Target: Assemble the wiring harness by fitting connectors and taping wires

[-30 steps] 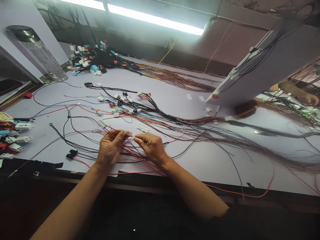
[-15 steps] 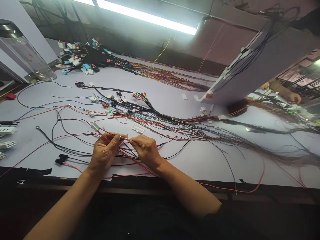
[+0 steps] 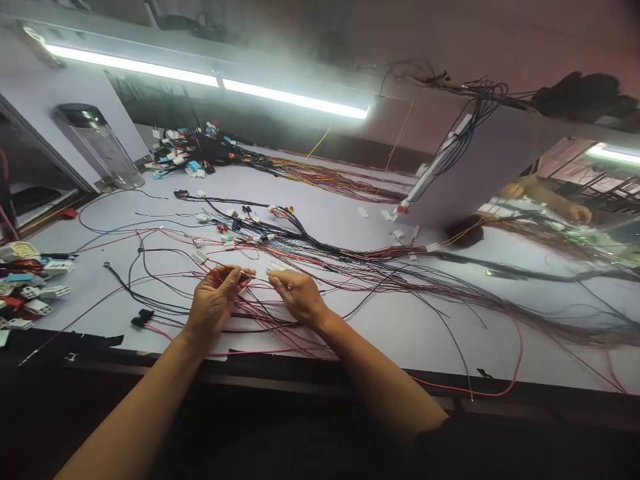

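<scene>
My left hand (image 3: pixel 215 297) pinches a thin wire between thumb and forefinger. The wire's pale metallic end (image 3: pixel 248 273) points toward my right hand (image 3: pixel 299 295). Slightly apart from that end, the right hand's thumb and fingers are pressed together; anything between them is too small or hidden to make out. Just beyond its fingertips lies a clear-white plastic piece (image 3: pixel 278 267), partly covered. Red wires (image 3: pixel 260 313) run under and between both hands. A white connector (image 3: pixel 199 257) lies just behind the left hand.
Across the white table stretches a branched wiring harness (image 3: pixel 320 245). Several connectors (image 3: pixel 37 293) are heaped at the left edge, near a clear bottle (image 3: pixel 113 150). Another bundle (image 3: pixel 320 175) lies at the back. An upright panel (image 3: pixel 460 160) stands right, with another person's hand (image 3: pixel 577 212) beyond.
My right hand has drawn back to the right, leaving a gap from the wire end in my left hand. The head view has shifted up and left, showing more connectors at the left.
</scene>
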The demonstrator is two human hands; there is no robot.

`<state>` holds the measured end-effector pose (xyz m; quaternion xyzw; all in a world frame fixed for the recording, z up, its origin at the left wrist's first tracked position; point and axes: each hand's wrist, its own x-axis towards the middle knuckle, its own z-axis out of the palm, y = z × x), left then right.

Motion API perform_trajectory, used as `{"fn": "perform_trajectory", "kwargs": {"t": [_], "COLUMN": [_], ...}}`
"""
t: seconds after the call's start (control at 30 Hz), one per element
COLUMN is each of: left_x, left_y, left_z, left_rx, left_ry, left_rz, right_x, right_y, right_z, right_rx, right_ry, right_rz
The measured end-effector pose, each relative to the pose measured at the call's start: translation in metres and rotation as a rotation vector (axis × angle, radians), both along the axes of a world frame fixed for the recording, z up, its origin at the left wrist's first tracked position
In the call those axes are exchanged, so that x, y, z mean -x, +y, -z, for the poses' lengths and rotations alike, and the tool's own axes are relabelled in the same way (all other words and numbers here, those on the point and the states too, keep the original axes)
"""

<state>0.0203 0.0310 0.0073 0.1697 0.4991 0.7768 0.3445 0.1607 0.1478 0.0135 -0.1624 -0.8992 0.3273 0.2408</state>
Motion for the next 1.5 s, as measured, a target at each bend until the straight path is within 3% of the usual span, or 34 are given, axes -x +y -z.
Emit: {"fn": "perform_trajectory", "kwargs": {"t": [0.13, 0.27, 0.33, 0.47, 0.67, 0.87, 1.17, 1.33, 1.5], "left_x": [0.011, 0.022, 0.023, 0.011, -0.012, -0.033, -0.058, -0.050, -0.021], "left_y": [-0.014, -0.025, -0.026, -0.028, -0.046, -0.055, -0.071, -0.078, -0.096], "left_z": [-0.023, -0.040, -0.045, -0.049, -0.039, -0.024, -0.015, -0.011, -0.010], "left_rx": [0.185, 0.412, 0.424, 0.274, 0.122, 0.085, 0.051, 0.098, 0.296], "left_ry": [0.012, 0.041, 0.082, 0.028, -0.103, -0.237, -0.250, -0.207, -0.023], "left_rz": [0.083, 0.188, 0.171, 0.097, -0.017, -0.113, -0.128, -0.129, -0.109], "right_x": [-0.031, -0.065, -0.073, -0.068, -0.058, -0.052, -0.035, -0.030, -0.024], "right_y": [-0.001, -0.021, -0.028, -0.030, -0.021, -0.036, -0.041, -0.032, -0.020], "right_z": [-0.014, -0.003, 0.008, 0.020, 0.019, 0.017, 0.030, 0.022, 0.027], "right_rx": [-0.078, -0.265, -0.341, -0.433, -0.482, -0.534, -0.577, -0.558, -0.431], "right_ry": [-0.095, -0.154, -0.168, -0.172, -0.136, -0.082, 0.021, -0.015, -0.007], "right_rz": [0.052, 0.044, 0.045, 0.045, 0.026, -0.025, -0.084, -0.138, -0.106]}}
